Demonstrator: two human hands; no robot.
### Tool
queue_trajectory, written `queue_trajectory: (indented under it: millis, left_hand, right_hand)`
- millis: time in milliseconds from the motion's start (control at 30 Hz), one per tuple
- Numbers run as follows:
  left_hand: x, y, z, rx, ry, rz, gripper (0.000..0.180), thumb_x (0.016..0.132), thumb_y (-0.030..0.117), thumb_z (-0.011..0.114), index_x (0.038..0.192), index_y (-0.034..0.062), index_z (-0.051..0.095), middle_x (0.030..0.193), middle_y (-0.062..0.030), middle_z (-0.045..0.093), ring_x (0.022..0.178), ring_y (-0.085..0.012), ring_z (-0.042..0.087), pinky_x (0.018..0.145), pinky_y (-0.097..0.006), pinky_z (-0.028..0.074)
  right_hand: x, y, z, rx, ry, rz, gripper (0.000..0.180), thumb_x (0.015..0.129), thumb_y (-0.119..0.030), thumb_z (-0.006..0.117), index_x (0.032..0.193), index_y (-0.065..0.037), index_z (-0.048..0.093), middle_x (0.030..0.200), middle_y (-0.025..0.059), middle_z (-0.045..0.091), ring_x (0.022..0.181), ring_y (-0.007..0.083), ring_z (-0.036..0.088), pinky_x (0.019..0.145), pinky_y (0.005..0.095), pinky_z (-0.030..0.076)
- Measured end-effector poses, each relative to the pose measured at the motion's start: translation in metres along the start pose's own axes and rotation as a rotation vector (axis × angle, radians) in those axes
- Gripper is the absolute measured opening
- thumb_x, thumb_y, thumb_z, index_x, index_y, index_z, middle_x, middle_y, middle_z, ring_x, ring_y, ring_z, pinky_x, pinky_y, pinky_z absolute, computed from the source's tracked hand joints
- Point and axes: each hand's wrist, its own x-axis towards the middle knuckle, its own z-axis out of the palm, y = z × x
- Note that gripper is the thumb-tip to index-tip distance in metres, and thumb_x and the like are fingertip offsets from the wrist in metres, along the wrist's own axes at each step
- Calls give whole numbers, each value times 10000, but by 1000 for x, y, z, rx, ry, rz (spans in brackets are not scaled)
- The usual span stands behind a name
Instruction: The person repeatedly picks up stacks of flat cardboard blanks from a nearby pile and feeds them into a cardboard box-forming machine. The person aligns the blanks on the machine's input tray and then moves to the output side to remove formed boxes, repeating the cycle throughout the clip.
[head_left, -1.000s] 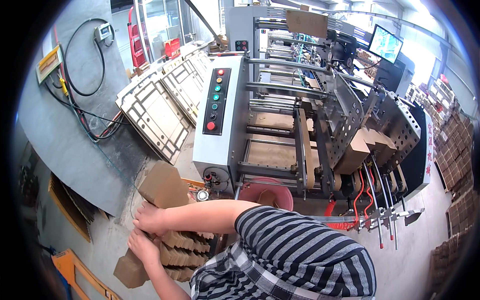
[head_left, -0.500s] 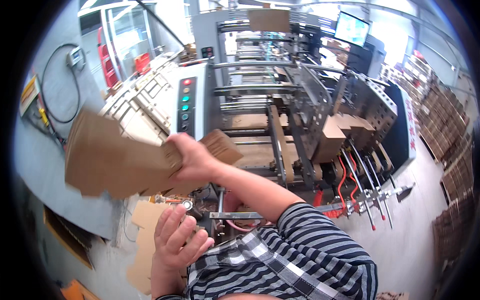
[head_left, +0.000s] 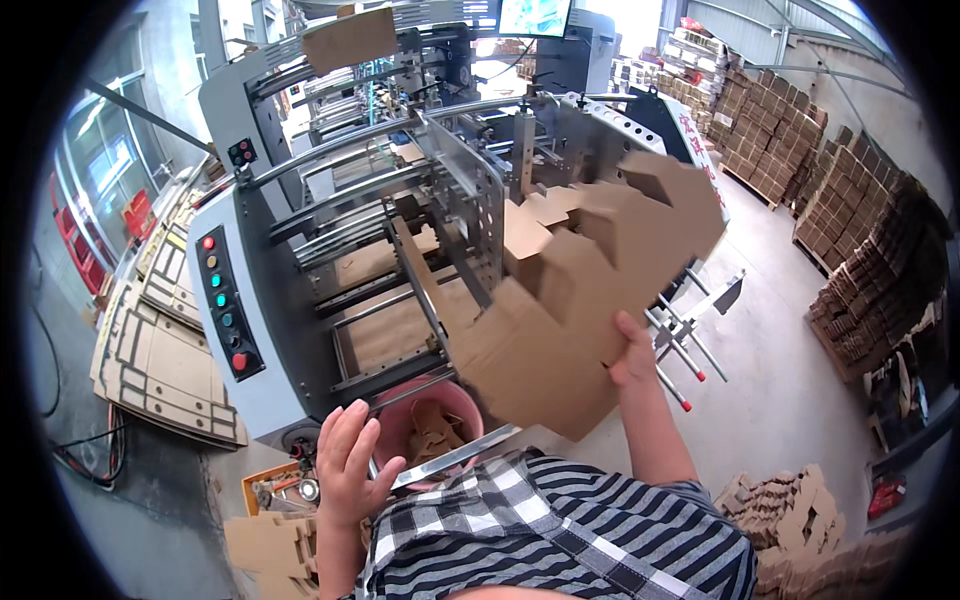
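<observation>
My right hand [head_left: 632, 352] grips the edge of brown die-cut cardboard blanks [head_left: 560, 345], thumb on top and the other fingers hidden beneath. The blanks tilt across the front of a machine and cover part of its delivery end; how many there are I cannot tell. Behind them, more folded cardboard [head_left: 525, 230] sits between the machine's upright metal plates. My left hand [head_left: 350, 460] is empty, fingers spread and raised, beside a pink bucket [head_left: 468, 402] with cardboard scraps inside.
A grey control box with coloured buttons [head_left: 225, 300] stands at the left. Metal rods with red tips [head_left: 685, 375] jut out at the right. Stacks of cardboard [head_left: 765, 130] line the right side, and more blanks [head_left: 790, 510] lie at lower right. Flat cut boards [head_left: 160, 350] lean at the left.
My right hand has swung the cardboard blanks from the left over to the machine's right side. The view has turned right. My left hand stays open and low.
</observation>
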Motion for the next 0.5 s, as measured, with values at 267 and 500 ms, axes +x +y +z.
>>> queue_trajectory:
  millis: [267,500]
  left_hand:
    - [46,-16,71,-110,-162,-45,626,668,186,771,1233,37,548,1275,-180,544,1133,-331,550,994,-466,400]
    - [57,-22,111,-121,-302,-160,680,647,173,786,1264,53,527,1297,-156,525,1131,-339,531,980,-460,414]
  right_hand:
    - [93,-51,-42,81,260,-59,477,838,-181,687,1259,-27,524,1207,114,593,1116,285,560,970,432,459]
    - [204,-41,-3,174,289,-94,401,807,-103,712,1179,-36,578,1138,109,618,1059,277,585,938,411,474]
